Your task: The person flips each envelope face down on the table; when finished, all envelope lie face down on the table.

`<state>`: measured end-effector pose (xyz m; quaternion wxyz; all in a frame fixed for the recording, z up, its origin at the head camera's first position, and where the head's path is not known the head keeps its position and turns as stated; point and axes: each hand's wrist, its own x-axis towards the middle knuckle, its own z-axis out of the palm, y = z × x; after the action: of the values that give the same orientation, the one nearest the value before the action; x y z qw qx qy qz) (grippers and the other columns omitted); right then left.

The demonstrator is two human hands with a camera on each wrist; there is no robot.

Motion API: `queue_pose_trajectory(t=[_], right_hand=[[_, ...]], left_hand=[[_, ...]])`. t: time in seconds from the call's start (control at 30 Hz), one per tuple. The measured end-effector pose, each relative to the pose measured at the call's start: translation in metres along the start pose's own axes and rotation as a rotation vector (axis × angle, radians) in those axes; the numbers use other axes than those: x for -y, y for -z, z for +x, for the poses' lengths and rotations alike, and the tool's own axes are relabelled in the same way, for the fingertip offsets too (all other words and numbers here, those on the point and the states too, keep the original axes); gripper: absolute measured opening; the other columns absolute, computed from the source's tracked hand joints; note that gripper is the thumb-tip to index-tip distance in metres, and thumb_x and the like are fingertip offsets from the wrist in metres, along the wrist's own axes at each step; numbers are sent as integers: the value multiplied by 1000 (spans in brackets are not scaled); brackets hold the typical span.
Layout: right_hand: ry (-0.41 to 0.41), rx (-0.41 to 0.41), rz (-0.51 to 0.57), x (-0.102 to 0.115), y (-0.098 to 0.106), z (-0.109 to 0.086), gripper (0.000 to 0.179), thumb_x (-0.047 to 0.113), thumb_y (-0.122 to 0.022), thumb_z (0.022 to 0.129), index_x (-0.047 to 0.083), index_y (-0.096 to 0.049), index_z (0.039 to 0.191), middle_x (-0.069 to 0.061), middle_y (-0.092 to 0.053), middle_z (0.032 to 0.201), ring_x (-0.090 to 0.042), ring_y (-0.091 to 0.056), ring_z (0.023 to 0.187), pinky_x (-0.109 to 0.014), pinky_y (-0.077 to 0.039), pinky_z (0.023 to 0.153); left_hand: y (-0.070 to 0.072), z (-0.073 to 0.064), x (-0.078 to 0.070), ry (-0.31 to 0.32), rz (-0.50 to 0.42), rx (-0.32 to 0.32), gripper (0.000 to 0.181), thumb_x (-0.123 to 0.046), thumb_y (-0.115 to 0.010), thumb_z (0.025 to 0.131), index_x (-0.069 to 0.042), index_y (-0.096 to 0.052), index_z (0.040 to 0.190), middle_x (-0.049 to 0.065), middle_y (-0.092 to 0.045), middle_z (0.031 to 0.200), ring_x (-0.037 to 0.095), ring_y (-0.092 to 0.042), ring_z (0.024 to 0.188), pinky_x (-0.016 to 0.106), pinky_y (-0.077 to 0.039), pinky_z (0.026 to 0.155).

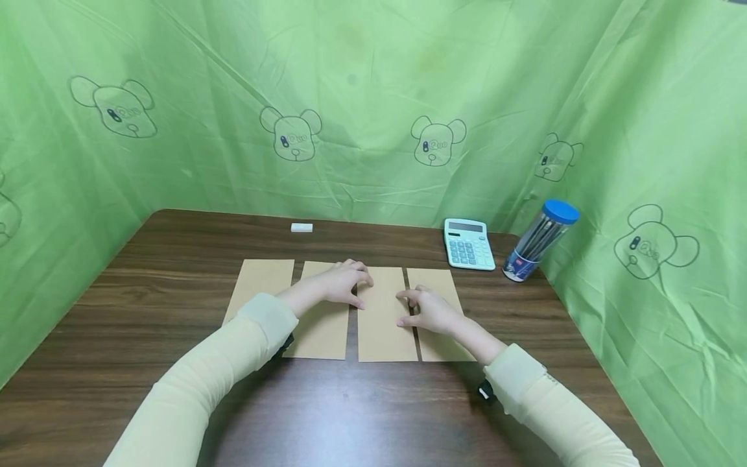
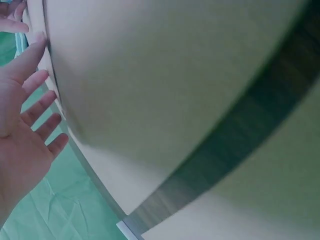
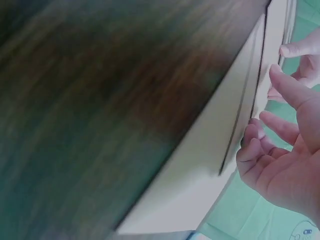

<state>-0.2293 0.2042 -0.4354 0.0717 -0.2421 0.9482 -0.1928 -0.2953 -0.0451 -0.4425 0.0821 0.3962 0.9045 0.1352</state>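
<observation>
Several tan kraft-paper rectangles lie side by side on the wooden table. My left hand [image 1: 344, 282] reaches over the second sheet from the left [image 1: 323, 331], its thumb and fingertips right at the left edge of the third sheet [image 1: 382, 337]. At that sheet's right edge is my right hand [image 1: 428, 310], thumb and index finger spread apart, palm over the rightmost sheet [image 1: 438, 282]. In the left wrist view, the left fingers [image 2: 42, 107] are loosely extended. The right wrist view shows the right hand's other fingers [image 3: 255, 152] bent inward. Partly behind my left arm lies the leftmost sheet [image 1: 262, 279].
A white eraser-like block [image 1: 301, 227] sits near the table's back edge. At the back right are a light blue calculator [image 1: 469, 245] and a clear tube of pencil-like sticks with a blue lid [image 1: 539, 240]. Green curtain [image 1: 362, 78] encloses the back and sides.
</observation>
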Motion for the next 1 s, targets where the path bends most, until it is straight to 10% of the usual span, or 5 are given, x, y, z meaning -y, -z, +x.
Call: queue_pose_trajectory(t=[0.53,1.0], right_hand=[[103,-155,69,-33,31,-41,59,23,-81,73,5,-59,125,-14,-60,98,-25,-53,73,-25,-42,59],[133,-62,-19,-74,30,-61,74,38,-81,71,10,-53,133,-18,-47,135,-39,-41,127,-58,-34,102]], left_hand=[[15,20,-24,-18,-26,-45,64,-35,-74,80,-12,-51,134,9,-45,140,29,-34,131,50,-27,106],[3,54,-47,30,-121,-83,84,-41,-73,80,-13,-31,147,11,-33,150,31,-23,140,51,-20,112]])
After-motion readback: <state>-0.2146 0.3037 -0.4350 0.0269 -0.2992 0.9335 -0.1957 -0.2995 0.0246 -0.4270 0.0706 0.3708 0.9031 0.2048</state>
